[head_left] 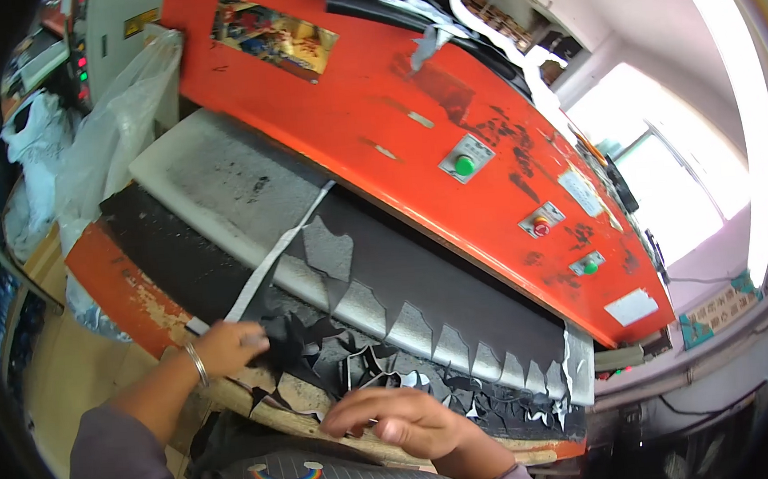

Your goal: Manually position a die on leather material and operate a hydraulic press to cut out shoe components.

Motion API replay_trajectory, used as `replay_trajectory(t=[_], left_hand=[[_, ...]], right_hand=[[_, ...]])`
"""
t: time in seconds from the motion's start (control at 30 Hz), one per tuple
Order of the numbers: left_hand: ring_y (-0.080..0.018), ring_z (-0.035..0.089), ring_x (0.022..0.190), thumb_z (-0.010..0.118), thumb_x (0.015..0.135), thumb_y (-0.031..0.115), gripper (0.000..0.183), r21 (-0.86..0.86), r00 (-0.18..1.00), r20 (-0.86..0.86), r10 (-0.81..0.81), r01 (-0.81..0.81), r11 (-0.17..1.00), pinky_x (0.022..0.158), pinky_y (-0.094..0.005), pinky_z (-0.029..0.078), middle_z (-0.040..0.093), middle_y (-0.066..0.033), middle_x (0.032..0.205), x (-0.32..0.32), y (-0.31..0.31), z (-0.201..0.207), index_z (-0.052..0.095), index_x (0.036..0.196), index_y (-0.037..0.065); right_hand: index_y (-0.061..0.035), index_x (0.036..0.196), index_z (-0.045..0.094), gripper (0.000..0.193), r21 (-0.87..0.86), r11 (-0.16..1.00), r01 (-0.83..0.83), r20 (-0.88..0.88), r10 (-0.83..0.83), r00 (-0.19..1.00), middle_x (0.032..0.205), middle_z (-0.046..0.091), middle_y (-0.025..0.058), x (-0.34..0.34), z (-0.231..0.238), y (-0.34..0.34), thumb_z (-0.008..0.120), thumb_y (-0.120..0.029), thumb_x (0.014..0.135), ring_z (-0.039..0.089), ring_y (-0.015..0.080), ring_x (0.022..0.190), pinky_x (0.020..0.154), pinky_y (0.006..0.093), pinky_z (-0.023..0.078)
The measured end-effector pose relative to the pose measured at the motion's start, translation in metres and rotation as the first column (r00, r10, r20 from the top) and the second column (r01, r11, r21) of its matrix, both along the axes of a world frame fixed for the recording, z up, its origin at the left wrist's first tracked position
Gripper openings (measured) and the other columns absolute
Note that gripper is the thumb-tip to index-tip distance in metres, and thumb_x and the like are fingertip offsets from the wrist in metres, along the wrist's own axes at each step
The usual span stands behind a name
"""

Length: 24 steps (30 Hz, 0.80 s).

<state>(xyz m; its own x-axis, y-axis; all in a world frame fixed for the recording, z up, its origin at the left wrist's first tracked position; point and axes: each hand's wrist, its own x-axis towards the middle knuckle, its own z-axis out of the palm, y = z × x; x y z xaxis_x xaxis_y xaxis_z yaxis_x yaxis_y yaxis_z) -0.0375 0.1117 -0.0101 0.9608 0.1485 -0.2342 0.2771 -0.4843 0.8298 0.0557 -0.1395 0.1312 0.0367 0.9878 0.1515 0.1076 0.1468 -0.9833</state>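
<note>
My left hand [234, 348] is closed at the front edge of a press bed, its fingertips against a blurred black scrap [286, 337]. My right hand [406, 421] hovers over the front edge, fingers loosely bent, thumb apart, with no held thing visible. Between and beyond the hands lie several jagged dark offcuts [471, 395] and an angular silver-edged frame [364, 367], perhaps a cutting die. Farther back a dark sheet [432, 282] with a zigzag cut edge spreads over the pale board [200, 154]. A narrow light strip [265, 264] runs from near my left hand toward the machine.
The red press head [394, 123] spans above the board, carrying a green button [464, 165], a red button [541, 227] and another green button [590, 267]. Plastic bags [113, 125] stand at the left. Dark material [440, 22] lies on top of the press.
</note>
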Motion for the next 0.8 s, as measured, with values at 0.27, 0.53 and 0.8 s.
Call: replay_trajectory(t=[0.27,0.53,0.8], left_hand=[[-0.0337,0.047,0.116,0.067,0.079,0.017,0.068,0.157,0.842,0.35,0.411,-0.485,0.86,0.099,-0.042,0.039,0.052,-0.0178,0.124,-0.018,0.017,-0.001,0.036,0.138,0.006],[-0.0368,0.042,0.119,0.067,0.075,0.009,0.065,0.194,0.71,0.6,0.369,-0.577,0.794,0.101,-0.0441,0.036,0.048,-0.0194,0.127,-0.001,0.004,-0.005,0.041,0.134,0.003],[-0.0354,0.05,0.113,0.066,0.075,0.01,0.056,0.151,0.73,0.64,0.241,-0.426,0.892,0.098,-0.0424,0.038,0.055,-0.0183,0.121,0.049,-0.022,0.003,0.048,0.127,0.002]], right_hand=[[0.0092,0.117,0.058,0.037,0.148,0.766,-0.625,-0.576,0.581,0.576,0.072,0.061,0.01,-0.088,0.028,0.081,0.045,-0.021,0.1,0.051,0.0091,0.053,0.048,0.0217,0.039],[0.0124,0.112,0.058,0.032,0.263,0.706,-0.658,-0.604,0.652,0.458,0.059,0.056,0.005,-0.091,0.035,0.073,0.047,-0.015,0.099,0.05,0.0092,0.046,0.042,0.0235,0.036],[0.0105,0.114,0.058,0.029,0.339,0.753,-0.564,-0.519,0.649,0.556,0.062,0.058,0.0074,-0.076,0.022,0.058,0.048,-0.012,0.098,0.053,0.0103,0.048,0.042,0.0243,0.038]])
